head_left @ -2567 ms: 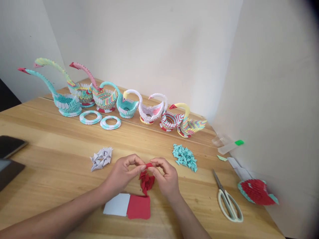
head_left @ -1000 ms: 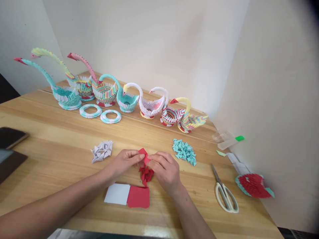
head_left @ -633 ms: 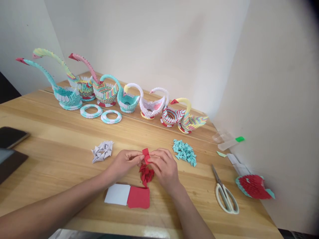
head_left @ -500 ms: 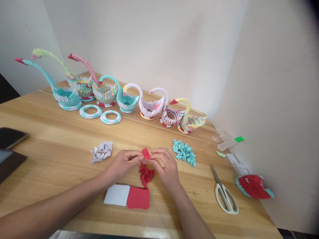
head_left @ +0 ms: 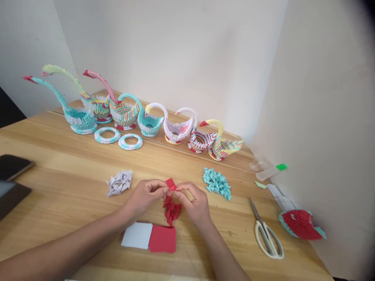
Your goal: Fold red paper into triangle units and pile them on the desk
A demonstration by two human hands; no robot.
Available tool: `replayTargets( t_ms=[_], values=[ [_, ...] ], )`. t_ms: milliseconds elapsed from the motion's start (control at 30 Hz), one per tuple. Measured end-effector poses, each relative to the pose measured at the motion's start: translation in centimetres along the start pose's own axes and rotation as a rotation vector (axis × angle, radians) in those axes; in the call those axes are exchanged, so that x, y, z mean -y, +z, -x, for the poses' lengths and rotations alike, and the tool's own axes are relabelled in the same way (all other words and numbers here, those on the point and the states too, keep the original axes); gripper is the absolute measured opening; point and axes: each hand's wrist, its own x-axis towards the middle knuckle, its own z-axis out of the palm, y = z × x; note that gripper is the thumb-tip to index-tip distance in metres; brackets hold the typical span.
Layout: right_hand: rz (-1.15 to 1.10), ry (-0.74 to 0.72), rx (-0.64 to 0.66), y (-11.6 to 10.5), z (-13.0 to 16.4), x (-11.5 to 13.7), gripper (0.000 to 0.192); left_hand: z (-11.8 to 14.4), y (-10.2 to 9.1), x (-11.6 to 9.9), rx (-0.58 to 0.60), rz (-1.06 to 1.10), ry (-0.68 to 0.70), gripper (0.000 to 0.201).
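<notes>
Just below the middle of the frame, the left hand and the right hand meet over the light wooden desk, each grip pinched together on the small folded red paper piece held between their fingertips. Directly beneath it lies a loose heap of folded red paper triangles, and lower still a flat red paper sheet overlaps a flat white paper sheet. A pile of white folded paper units sits left of the hands, a pile of teal folded paper units sits right of them, cream-handled scissors lie at lower right, and a row of colourful modular-paper swans runs across the upper left.
</notes>
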Motion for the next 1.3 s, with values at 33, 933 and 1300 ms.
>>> replayTargets(
  t_ms=[33,933,1300],
  values=[
    [-0.028,0.056,-0.007,0.1,0.0,0.0,0.006,0.1,0.1,-0.1,-0.002,-0.006,0.008,0.022],
    [-0.464,0.445,-0.184,2.6,0.4,0.0,0.029,0.3,0.9,0.2,-0.030,0.081,-0.016,0.025],
    [-0.476,0.377,-0.076,2.2,0.3,-0.1,0.031,-0.4,0.3,-0.3,0.037,0.147,-0.083,0.034]
  ],
)
